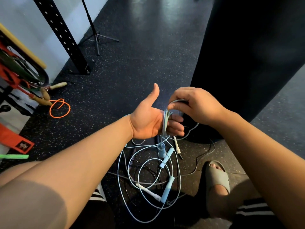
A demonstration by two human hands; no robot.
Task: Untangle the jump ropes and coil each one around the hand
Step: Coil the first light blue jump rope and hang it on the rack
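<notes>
1. Head view: the left hand (148, 124) is flat, thumb up, with turns of the blue jump rope (165, 124) round its fingers. The right hand (196, 106) pinches the free strand beside them.
2. Each new turn should sit snug beside the others (slack could slide off).
3. On the floor (140, 63) below the hands, the tangled pile (148, 179) may snag the feed. An orange rope (59, 108) lies well apart, near the left edge.

A gym: speckled rubber floor (140, 63), perforated rack upright (61, 35), hanging resistance bands (24, 66)
</notes>
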